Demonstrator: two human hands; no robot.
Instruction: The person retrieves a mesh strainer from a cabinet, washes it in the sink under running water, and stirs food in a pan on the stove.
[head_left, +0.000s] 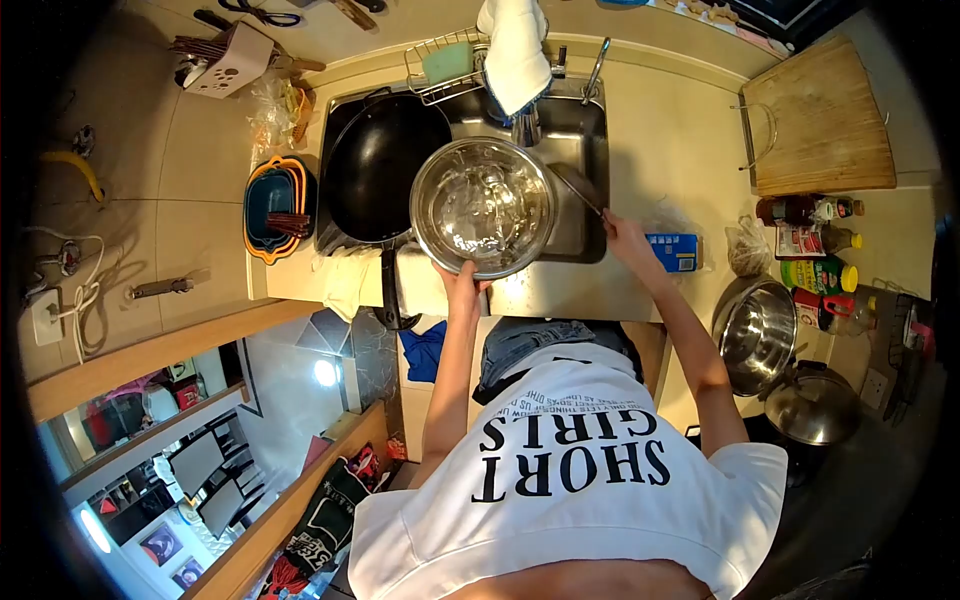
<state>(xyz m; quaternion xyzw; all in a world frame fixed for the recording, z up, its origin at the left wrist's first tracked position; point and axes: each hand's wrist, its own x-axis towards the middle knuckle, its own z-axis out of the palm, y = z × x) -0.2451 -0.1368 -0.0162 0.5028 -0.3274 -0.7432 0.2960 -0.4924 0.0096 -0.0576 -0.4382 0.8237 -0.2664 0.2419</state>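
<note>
My left hand (462,290) grips the near rim of a round metal bowl (421,240) with rippling clear water in it, thumb up on the rim. The bowl overlaps the sink (590,225) and the black wok (385,165) that lies in its left side. My right hand (627,242) is closed around the handle end of a metal utensil (577,187) with a broad, dark head. That head is over the right part of the sink, beside the bowl; its exact kind I cannot tell. Behind the bowl, a white cloth (515,65) hangs over the faucet (526,128).
Nested plastic baskets (262,250) stand left of the sink. A wire rack (425,65) with a green sponge sits behind it. To the right are a blue box (672,252), a wooden cutting board (820,120), several bottles (820,240), a steel pot (757,335) and a lidded pan (815,405).
</note>
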